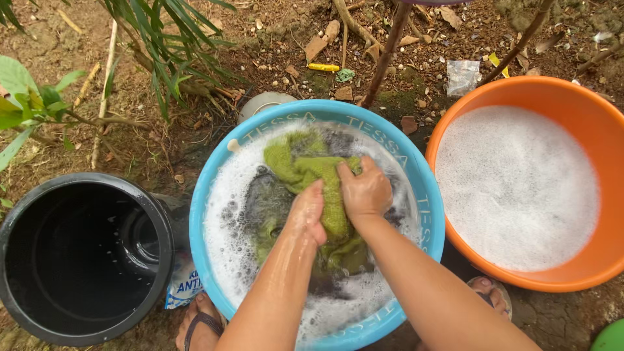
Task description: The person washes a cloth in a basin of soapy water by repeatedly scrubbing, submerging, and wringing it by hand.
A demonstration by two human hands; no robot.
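Note:
A green cloth (pixel 305 166) lies wet in soapy water inside a light blue basin (pixel 207 195) at the middle of the view. My left hand (pixel 307 211) is fisted on the lower part of the cloth. My right hand (pixel 365 190) grips the same cloth just to the right, knuckles up. Both hands press close together over the basin's middle. Part of the cloth trails under the dark, foamy water below my wrists.
An orange basin (pixel 585 104) full of white suds stands at the right. A black bucket (pixel 29 214) sits at the left, a detergent packet (pixel 182 286) beside it. Bare soil, twigs, litter and green plants (pixel 162 39) lie behind. My sandalled feet (pixel 198 325) flank the blue basin.

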